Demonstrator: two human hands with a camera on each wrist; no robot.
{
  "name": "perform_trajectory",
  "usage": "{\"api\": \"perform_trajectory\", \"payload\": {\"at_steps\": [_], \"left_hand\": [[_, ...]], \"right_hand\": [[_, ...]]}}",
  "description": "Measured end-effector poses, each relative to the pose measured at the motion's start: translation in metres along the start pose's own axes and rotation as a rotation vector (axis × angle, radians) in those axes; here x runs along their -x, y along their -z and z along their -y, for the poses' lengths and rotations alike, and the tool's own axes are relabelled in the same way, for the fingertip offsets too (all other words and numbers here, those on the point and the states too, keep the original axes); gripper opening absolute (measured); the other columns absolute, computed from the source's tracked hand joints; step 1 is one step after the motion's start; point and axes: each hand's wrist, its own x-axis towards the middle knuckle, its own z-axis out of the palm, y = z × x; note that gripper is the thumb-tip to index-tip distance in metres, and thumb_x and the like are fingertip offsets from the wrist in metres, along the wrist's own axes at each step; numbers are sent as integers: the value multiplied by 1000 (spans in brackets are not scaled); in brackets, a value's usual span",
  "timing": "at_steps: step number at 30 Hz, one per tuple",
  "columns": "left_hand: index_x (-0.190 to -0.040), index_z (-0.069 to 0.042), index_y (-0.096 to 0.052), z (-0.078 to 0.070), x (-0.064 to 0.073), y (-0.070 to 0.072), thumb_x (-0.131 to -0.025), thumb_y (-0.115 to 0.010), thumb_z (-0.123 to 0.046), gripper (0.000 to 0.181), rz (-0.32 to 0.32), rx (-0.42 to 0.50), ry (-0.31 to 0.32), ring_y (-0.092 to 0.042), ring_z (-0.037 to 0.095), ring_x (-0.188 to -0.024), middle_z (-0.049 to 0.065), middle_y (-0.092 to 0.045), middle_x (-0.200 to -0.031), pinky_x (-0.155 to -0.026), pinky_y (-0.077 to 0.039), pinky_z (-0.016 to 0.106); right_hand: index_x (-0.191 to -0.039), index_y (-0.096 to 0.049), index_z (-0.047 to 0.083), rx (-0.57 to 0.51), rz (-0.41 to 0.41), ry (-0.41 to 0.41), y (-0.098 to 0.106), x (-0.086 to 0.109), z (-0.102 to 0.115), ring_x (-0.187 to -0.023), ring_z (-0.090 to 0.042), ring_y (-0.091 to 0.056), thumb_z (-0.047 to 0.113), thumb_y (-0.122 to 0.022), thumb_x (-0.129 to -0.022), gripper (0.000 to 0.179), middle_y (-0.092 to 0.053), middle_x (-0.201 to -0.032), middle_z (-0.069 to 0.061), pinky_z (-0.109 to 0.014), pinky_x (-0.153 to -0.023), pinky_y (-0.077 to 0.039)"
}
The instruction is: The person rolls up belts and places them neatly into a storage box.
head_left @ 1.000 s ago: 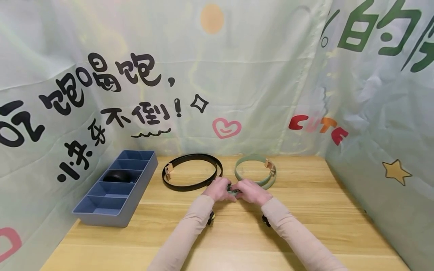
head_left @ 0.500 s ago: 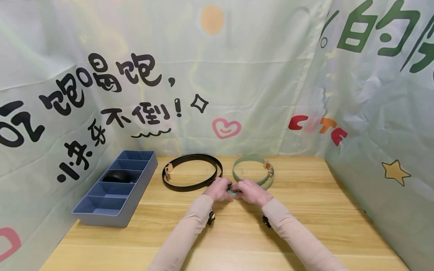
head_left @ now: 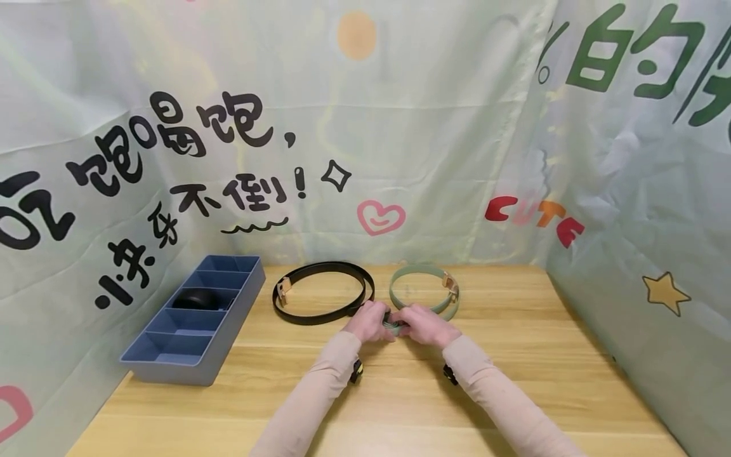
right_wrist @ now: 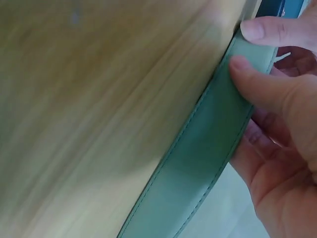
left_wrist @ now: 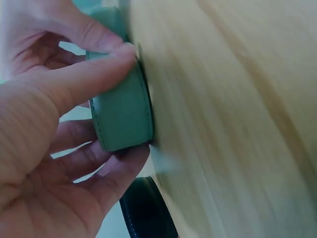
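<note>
A pale green belt with stitched edges lies ahead of my hands in the head view, its free length curving in a loop point(head_left: 419, 269) with a gold buckle point(head_left: 450, 283). Between my hands its near part is wound into a small roll point(head_left: 393, 325). My left hand point(head_left: 368, 320) pinches this roll, thumb on the outer face and fingers around the side, as the left wrist view shows. Beside it, my right hand point(head_left: 425, 325) pinches the strap point(right_wrist: 198, 144) with its thumb on the outer face and fingers behind. Both thumbs are close together.
A black belt point(head_left: 328, 263) with a gold buckle lies coiled just behind my left hand. To the left stands a blue-grey divided tray point(head_left: 228, 336), a rolled black item point(head_left: 196, 298) in one compartment. Printed cloth point(head_left: 434, 158) borders the wooden table point(head_left: 394, 406).
The green belt's loop has shifted a little to the left, towards my hands. Both hands stay nearly in the same place and keep hold of the belt.
</note>
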Motion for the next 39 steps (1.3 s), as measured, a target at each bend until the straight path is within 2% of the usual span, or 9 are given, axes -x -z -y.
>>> {"api": "perform_trajectory", "payload": {"at_steps": [4,12,15,22,27,29,31,35,39], "left_hand": [[-77,-14,-65,-2,1,-1,-66,-91,-38,36,-20,13,49,-50,13,-62,-5,-59,-67,-60,-41,25],[-86,-15,-69,-1,1,-1,-69,-90,-29,30,-10,13,-1,-55,13,-69,-5,-66,-77,-66,-45,25],[-86,-14,-67,1,2,-1,-70,-89,-28,31,-12,29,-2,-53,12,-66,-6,-63,-75,-62,-43,24],[-80,-16,-66,1,1,-1,-68,-90,-37,34,-7,70,73,-51,13,-64,-7,-58,-68,-60,-41,25],[-92,-18,-70,3,-1,0,-68,-90,-33,35,12,66,23,-57,10,-73,-8,-67,-80,-66,-44,23],[-97,-19,-70,4,-2,0,-69,-90,-31,37,22,65,4,-58,9,-75,-8,-69,-84,-67,-45,23],[-99,-19,-70,4,-1,0,-70,-89,-30,36,36,66,-4,-57,8,-74,-8,-68,-85,-66,-45,22],[-92,-18,-68,2,1,2,-71,-89,-33,33,65,74,24,-52,9,-66,-8,-62,-76,-60,-41,23],[-90,-19,-69,2,2,3,-69,-89,-39,35,55,69,51,-52,11,-64,-8,-60,-71,-59,-41,24]], "right_hand": [[-86,-71,12,-18,-34,11,-2,-1,2,-62,-12,-57,-4,-73,-79,17,-68,-74,-1,-21,-60,-45],[-104,-70,9,36,8,13,1,3,-3,-76,-15,-62,-1,-76,-79,27,-69,-87,-4,-27,-68,-49],[-98,-71,11,7,6,3,0,1,-3,-74,-15,-63,2,-76,-79,21,-70,-86,-1,-26,-67,-49],[-89,-72,14,4,-8,19,1,-3,1,-65,-12,-61,9,-75,-83,8,-70,-79,0,-22,-61,-48],[-98,-70,14,62,16,0,3,1,0,-71,-13,-62,9,-75,-84,16,-70,-86,-2,-26,-64,-47],[-103,-71,13,73,6,-2,3,2,-1,-77,-15,-65,8,-76,-83,21,-71,-91,-2,-27,-67,-50],[-101,-71,11,67,-12,8,2,2,-2,-76,-15,-65,7,-76,-82,21,-71,-91,-2,-27,-66,-50],[-92,-73,13,33,-41,2,-1,0,-2,-65,-10,-59,10,-77,-80,13,-70,-81,1,-23,-60,-46],[-91,-74,15,25,-40,-8,-2,-2,-2,-63,-9,-57,14,-77,-80,12,-69,-79,3,-22,-59,-44]]}}
